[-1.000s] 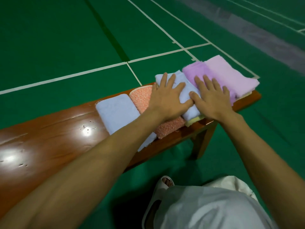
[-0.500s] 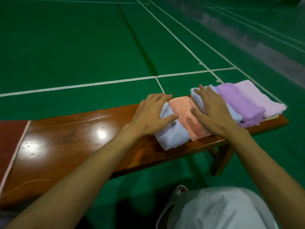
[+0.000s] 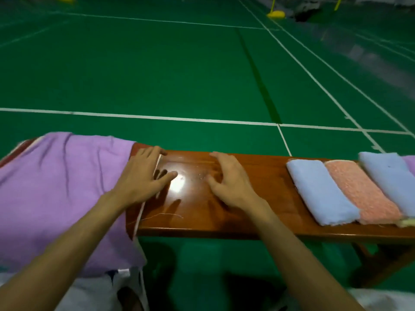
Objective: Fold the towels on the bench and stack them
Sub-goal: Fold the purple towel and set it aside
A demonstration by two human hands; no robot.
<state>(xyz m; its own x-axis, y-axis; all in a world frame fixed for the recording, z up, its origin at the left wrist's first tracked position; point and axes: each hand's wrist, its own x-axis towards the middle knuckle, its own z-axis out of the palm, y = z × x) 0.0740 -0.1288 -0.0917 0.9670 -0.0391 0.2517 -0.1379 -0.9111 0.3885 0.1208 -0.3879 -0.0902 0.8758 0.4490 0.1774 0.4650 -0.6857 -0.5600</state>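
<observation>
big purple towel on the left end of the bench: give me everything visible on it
The purple towel is a large, soft-looking cloth, unfolded and lightly wrinkled. It covers the left end of the bench and drapes over the near edge, hanging down toward the person. Its left side runs out of frame. The left hand lies over its right edge, fingers reaching onto bare wood.

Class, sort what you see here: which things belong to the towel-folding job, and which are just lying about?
Job: unfolded purple towel; wooden bench; folded blue towel, folded pink towel, second blue towel in a row at its right; left hand; right hand.
Lying about: yellow post base far across the court; white court line; loose thread on the bench.
</observation>
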